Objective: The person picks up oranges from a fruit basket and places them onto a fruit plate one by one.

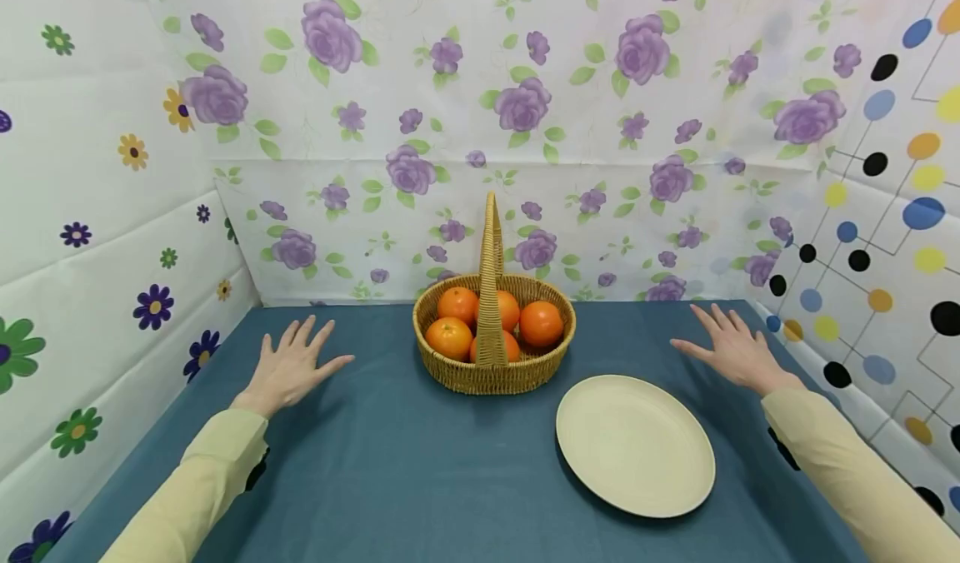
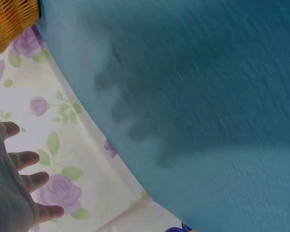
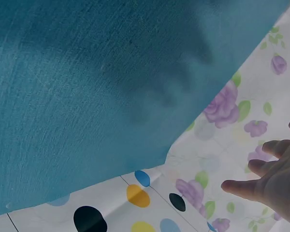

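My left hand [image 1: 288, 366] hovers over the left side of the table with fingers spread and straight, holding nothing. On the far right, my right hand [image 1: 735, 351] is likewise spread out in the air, beyond the plate's right edge. Between them at the back stands a woven wicker basket [image 1: 495, 380] with a tall arched handle [image 1: 491, 296]. Several oranges lie inside it, among them one orange [image 1: 542, 324] at the right and another orange [image 1: 449, 338] at front left. A round cream plate [image 1: 636, 446] lies flat in front of the basket, to its right.
A blue cloth [image 1: 420, 480] covers the table. Behind it hangs a floral sheet [image 1: 450, 113], with a flowered sheet [image 1: 97, 180] along the left and a dotted sheet [image 1: 892, 238] along the right. Shadows of both hands fall on the blue cloth.
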### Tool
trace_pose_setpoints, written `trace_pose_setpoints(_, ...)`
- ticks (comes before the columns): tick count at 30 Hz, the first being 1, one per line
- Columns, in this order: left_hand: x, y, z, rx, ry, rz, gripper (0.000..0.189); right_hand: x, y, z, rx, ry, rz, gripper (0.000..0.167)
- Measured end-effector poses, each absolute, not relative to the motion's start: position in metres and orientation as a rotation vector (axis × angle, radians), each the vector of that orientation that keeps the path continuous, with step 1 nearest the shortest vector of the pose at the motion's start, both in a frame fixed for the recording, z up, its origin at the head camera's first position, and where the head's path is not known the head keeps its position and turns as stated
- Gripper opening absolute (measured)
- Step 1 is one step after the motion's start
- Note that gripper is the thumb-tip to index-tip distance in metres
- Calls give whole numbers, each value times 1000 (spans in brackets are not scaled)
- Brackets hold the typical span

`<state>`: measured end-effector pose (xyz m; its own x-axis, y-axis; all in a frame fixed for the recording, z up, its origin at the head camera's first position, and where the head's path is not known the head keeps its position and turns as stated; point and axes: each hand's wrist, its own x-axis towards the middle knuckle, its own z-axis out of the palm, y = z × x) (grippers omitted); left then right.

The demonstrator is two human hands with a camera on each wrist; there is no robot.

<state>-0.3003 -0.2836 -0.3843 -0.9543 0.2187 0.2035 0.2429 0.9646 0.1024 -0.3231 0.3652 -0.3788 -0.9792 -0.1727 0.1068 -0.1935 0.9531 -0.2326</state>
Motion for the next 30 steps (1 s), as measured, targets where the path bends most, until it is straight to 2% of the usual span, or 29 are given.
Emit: trace_pose_setpoints(30,-322,-226,-386,-428,-2886,-600,74,-311,345,-377,301,-3023,449,91)
